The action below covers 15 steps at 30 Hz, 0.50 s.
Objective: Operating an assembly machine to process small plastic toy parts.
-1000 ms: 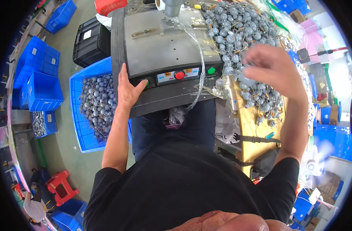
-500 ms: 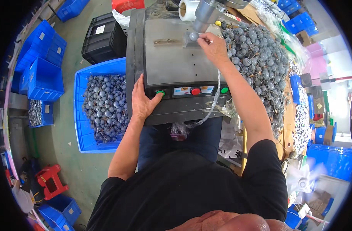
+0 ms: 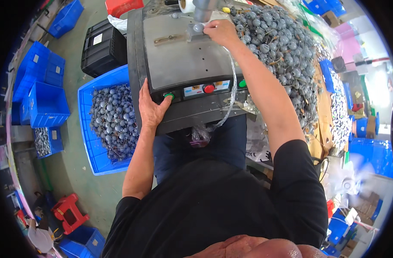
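1. Grip on the right hand (image 3: 222, 32): thumb and forefinger pinched together on the right side of a grey ball (image 3: 198, 28). Whether they hold its body or a stem is too small to tell.
2. That ball sits at the top of a small block (image 3: 195, 37) on the machine's metal plate (image 3: 179, 60). Grey cylindrical head (image 3: 204, 13) stands right above it; blurred, can't confirm contact.
3. Left hand (image 3: 152, 108): released, grasping nothing. Fingers lie along the machine's left edge, thumb on the left green button (image 3: 169, 96). Can't tell if it's pushed in.
4. Same panel: red button (image 3: 209, 88) in the middle, right green button (image 3: 243, 83) beyond it, partly behind the right forearm. Neither has a hand on it.
5. Second ball (image 3: 175, 15) lies loose on the plate, up and left of the block, a thin stem running right from it.
6. Clear plastic strand (image 3: 232, 77) hangs over the machine's front, below the right wrist.
7. Right side: big ball pile (image 3: 276, 43) on the bench (image 3: 324, 129). Left side: blue bin (image 3: 85, 129) on the floor, heaped with similar darker balls (image 3: 112, 122).
8. Progress, my read: one piece placed and being held, its cycle not visibly finished. Plenty left on the bench. Bin looks like the output side, but can't verify.
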Motion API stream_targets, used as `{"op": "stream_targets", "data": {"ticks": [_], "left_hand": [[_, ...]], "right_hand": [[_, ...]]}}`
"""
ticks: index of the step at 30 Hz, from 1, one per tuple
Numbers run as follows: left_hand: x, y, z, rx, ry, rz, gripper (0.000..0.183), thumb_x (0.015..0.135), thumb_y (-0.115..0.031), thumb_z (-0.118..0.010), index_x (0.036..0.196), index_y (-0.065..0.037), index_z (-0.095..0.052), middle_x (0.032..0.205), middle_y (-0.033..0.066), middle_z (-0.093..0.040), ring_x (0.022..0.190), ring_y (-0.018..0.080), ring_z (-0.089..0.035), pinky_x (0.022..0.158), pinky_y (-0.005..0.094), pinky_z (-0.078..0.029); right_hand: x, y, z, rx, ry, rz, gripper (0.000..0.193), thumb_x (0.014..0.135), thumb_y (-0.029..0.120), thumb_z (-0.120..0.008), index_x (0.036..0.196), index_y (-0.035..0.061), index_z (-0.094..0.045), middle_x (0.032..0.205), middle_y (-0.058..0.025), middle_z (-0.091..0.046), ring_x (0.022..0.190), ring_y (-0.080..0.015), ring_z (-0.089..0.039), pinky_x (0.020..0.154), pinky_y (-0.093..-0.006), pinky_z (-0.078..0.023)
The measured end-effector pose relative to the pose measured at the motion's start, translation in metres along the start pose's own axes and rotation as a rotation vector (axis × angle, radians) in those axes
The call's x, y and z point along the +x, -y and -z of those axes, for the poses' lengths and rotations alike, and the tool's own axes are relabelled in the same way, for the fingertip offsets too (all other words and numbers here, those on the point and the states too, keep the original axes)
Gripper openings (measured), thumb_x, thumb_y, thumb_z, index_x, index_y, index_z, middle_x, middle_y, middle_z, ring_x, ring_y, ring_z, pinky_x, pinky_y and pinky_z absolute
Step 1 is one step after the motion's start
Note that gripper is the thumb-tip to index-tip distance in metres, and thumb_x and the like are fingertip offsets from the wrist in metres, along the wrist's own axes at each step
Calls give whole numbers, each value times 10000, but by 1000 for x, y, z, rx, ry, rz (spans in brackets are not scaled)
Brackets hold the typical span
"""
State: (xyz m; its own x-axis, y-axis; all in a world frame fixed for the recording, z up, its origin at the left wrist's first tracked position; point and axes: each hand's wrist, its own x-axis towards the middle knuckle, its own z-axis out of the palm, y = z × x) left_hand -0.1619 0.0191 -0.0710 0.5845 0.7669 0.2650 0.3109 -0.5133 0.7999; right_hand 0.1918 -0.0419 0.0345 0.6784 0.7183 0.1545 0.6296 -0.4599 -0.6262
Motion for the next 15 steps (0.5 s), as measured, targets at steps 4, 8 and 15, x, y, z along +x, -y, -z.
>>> {"op": "stream_targets", "data": {"ticks": [4, 8, 15], "left_hand": [[-2, 0, 0, 16, -7, -6, 1017, 771, -350, -879, 1577, 17, -381, 1471, 263, -521, 1374, 421, -510, 1167, 465, -406], [-2, 0, 0, 1, 21, 10, 1057, 747, -359, -890, 1581, 17, -361, 1501, 270, -499, 1395, 435, -492, 1182, 472, -403], [-5, 2, 3, 28, 27, -12, 1087, 742, -347, -884, 1597, 19, -322, 1520, 270, -476, 1415, 436, -469, 1191, 472, -393]], "right_hand": [[-12, 5, 3, -213, -107, 111, 327, 827, 347, -731, 1025, 97, -802, 1021, -122, -787, 1003, -328, -740, 896, -436, -572], [-53, -33, 13, -622, -188, 139, 419, 857, 382, -740, 1105, 45, -724, 1094, -157, -755, 1074, -332, -723, 936, -471, -565], [-90, 0, 72, -7, -168, 49, 309, 899, 341, -703, 1008, 62, -779, 936, -171, -768, 901, -357, -735, 834, -430, -567]]}}
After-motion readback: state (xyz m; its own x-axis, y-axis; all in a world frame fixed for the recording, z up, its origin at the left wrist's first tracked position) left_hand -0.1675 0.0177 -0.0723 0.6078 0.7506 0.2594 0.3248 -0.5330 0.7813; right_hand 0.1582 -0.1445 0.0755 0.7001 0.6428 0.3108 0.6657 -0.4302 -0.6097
